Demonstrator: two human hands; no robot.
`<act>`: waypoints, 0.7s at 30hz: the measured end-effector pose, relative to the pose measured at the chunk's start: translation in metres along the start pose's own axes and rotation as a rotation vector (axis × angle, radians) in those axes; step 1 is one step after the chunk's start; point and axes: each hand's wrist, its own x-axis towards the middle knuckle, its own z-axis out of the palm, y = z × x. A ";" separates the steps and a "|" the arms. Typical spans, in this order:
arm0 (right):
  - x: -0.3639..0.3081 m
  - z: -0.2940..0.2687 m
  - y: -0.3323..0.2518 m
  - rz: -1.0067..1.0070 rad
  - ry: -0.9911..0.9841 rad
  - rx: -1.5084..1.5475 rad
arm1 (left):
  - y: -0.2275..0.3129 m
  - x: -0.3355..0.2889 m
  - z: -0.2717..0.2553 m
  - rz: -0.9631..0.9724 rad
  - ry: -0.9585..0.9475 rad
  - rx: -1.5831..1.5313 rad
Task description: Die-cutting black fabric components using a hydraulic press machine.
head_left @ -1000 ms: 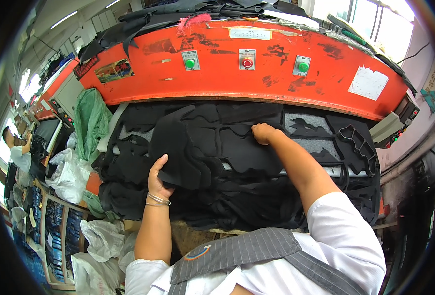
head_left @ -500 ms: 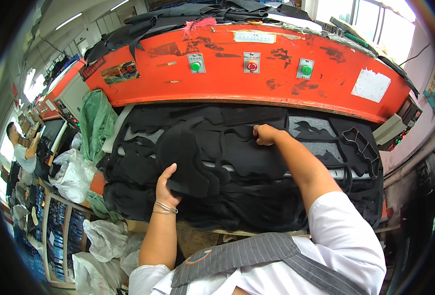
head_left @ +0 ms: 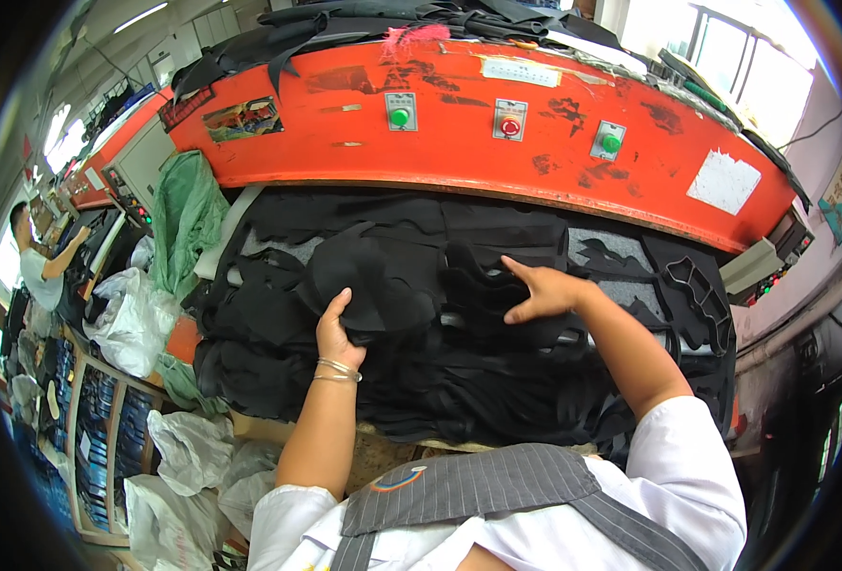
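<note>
My left hand grips a stack of black cut sheet pieces with curved outlines, thumb on top and fingers hidden underneath. To its right, my right hand is spread, thumb and fingers apart, with nothing in it. Just left of those fingers lies a crumpled, wavy black sheet remnant; whether a fingertip touches it I cannot tell. A cutting die, a thin-walled curved frame with inner dividers, rests at the right of the work surface.
Behind the work surface spans a red machine beam with two green buttons and a red one. More black offcuts heap along the near edge. White plastic bags and a wooden rack stand at the left. Farther left, another person works.
My right hand has gone from closed on the black sheet to spread open, and that sheet is now bunched up. My left hand, still holding the pieces, has shifted slightly up and right.
</note>
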 end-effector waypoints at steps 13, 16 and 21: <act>0.007 -0.045 -0.103 -0.132 0.165 0.644 | -0.031 0.026 -0.005 0.190 0.036 0.261; 0.079 -0.014 -0.115 -0.091 0.062 0.833 | -0.034 0.041 -0.030 0.045 -0.113 0.080; 0.153 0.058 -0.124 -0.010 0.106 0.401 | -0.018 0.030 -0.013 -0.004 0.043 0.197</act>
